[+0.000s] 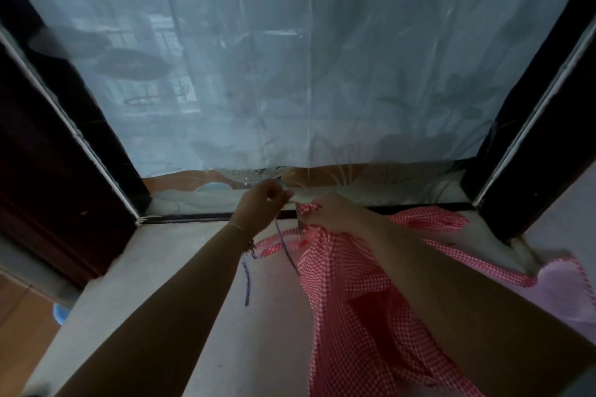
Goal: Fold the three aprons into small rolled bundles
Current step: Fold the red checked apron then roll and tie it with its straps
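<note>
The right forearm covers much of the red checked apron [342, 309], and the picture's bottom edge cuts off its lower part. A pale pink cloth [567, 293] at the right end of the ledge [264, 316] runs out of the picture, and motion blurs its near corner. Whether the left hand [258, 206] pinches the dark striped tie [247, 284] cannot be told. The fingertips of the right hand [335, 213] are buried in bunched fabric. A blue object [60, 313] on the floor beyond the ledge's left edge is mostly hidden.

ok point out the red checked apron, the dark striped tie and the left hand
red checked apron [351, 309], head view, middle of the cloth
dark striped tie [247, 284], head view, hanging end
left hand [261, 208], head view, back of the hand
</note>
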Available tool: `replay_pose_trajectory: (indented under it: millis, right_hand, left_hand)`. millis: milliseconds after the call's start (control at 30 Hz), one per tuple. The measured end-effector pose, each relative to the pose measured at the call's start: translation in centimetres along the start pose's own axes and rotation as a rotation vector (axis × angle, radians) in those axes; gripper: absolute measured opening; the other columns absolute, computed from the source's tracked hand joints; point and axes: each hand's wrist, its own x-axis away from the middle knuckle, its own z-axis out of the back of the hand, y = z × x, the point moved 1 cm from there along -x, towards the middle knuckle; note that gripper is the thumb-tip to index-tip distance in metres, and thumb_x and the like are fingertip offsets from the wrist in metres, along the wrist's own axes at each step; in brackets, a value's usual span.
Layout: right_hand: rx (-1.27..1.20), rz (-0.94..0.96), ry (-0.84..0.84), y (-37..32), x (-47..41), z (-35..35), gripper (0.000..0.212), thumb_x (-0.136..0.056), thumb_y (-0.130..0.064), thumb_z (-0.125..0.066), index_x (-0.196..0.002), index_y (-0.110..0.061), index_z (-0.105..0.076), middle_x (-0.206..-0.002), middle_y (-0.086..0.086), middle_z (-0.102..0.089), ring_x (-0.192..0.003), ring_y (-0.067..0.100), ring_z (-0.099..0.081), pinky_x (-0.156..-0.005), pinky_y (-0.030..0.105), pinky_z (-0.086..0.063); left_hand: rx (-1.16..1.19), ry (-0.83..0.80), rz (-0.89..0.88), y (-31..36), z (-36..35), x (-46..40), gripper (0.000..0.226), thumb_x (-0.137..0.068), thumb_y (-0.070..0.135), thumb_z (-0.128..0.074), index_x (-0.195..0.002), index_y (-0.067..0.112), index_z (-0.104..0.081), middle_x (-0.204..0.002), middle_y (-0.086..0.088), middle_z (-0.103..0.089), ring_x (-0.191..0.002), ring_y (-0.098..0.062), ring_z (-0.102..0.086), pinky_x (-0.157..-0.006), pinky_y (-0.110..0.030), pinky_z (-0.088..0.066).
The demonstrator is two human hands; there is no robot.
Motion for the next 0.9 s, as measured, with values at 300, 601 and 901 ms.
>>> replay_pose_trajectory:
  millis: [300, 601, 901]
  right_hand:
    - [-0.345, -0.01, 0.2, -1.2, 0.8, 1.6, 0.025, -0.091, -0.029, -0.05, -0.094, -0.012, -0.068, -0.09, 0.009, -0.068, -0.08, 0.02, -0.064, -0.075, 0.033, -0.05]
    - [-0.666, 0.104, -0.183, -2.2, 3.2, 1.6, 0.012, -0.092, -0.013, -0.057, -0.095, -0.015, -0.068, -0.091, 0.001, -0.069, -0.081, 0.012, -0.065, -0.077, 0.022, -0.051]
    - [-0.441, 0.115, -0.022, -0.1, 3.5, 2.8, 0.019, -0.093, -0.023, -0.057, -0.104, -0.016, -0.07, -0.099, -0.005, -0.07, -0.089, 0.007, -0.064, -0.083, 0.02, -0.044]
  left_hand:
    - [0.27, -0.95, 0.727, -2.9, -2.2, 2.6, 0.1, -0.079, 0.081, -0.001, -0.13, 0.011, -0.051, -0.13, -0.016, -0.056, -0.107, -0.028, -0.059, -0.084, -0.037, -0.049]
    - [0.783, -0.46, 0.842, -3.1, -5.1, 0.0, 0.02, -0.097, 0.017, -0.047, -0.096, 0.0, -0.056, -0.094, -0.014, -0.061, -0.081, -0.021, -0.062, -0.072, -0.031, -0.053]
    - [0.765, -0.066, 0.646, -7.7, -5.5, -1.9, 0.021, -0.08, 0.023, -0.074, -0.092, 0.007, -0.066, -0.104, -0.012, -0.067, -0.101, -0.025, -0.061, -0.097, -0.041, -0.045]
